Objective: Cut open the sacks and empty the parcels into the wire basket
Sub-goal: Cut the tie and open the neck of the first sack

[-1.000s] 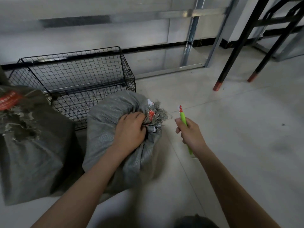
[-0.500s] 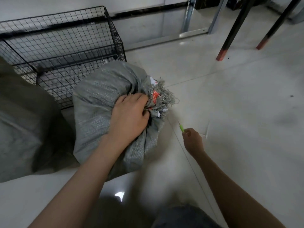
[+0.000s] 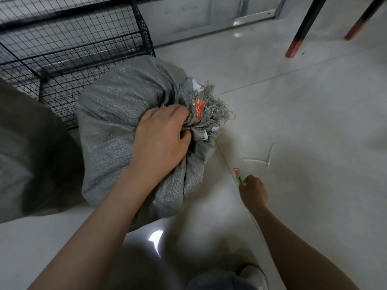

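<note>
Yr L hand point(image 3: 161, 139) is clenched round the bunched neck of the grey woven plastic sack point(image 3: 117, 114), on the floor just in front of the black wire basket point(image 3: 83, 38); hold it taut. Yr R hand point(image 3: 253, 190) is fisted on the green red-tipped cutter point(image 3: 238, 175), low & clear of the sack. Cut beyond yr L knuckles, blade facing away.

The pale glossy floor point(image 3: 314, 122) carries two slanted black legs point(image 3: 305, 26) with red feet toward its far right corner. A metal rail point(image 3: 254, 16) runs along its far edge at the wall. Thin white strips point(image 3: 270, 155) lie crossed right of middle; a pale shoe point(image 3: 251, 275) shows at the near edge
</note>
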